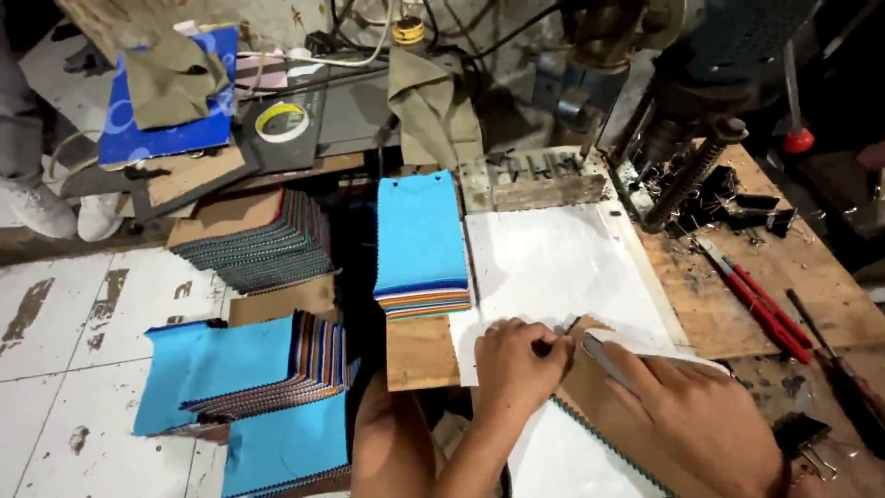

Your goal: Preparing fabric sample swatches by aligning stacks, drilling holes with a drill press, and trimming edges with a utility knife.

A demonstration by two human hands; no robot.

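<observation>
My left hand (518,363) is closed around a small dark clip-like piece at the edge of a brown cardboard sheet (590,406). My right hand (690,415) lies flat on that cardboard and pinches a thin grey metal strip (601,358) that points toward the left hand. Under the cardboard a fabric edge with teal zigzag trim (608,447) shows. Both hands rest on a white sheet (553,267) covering the wooden workbench (793,277).
A stack of fabric swatches with a blue top (419,235) sits left of the white sheet. More swatch stacks (263,244) (249,369) lie on the floor. A drill press column (687,175), black binder clips (747,207) and red-handled tools (761,300) stand at the right.
</observation>
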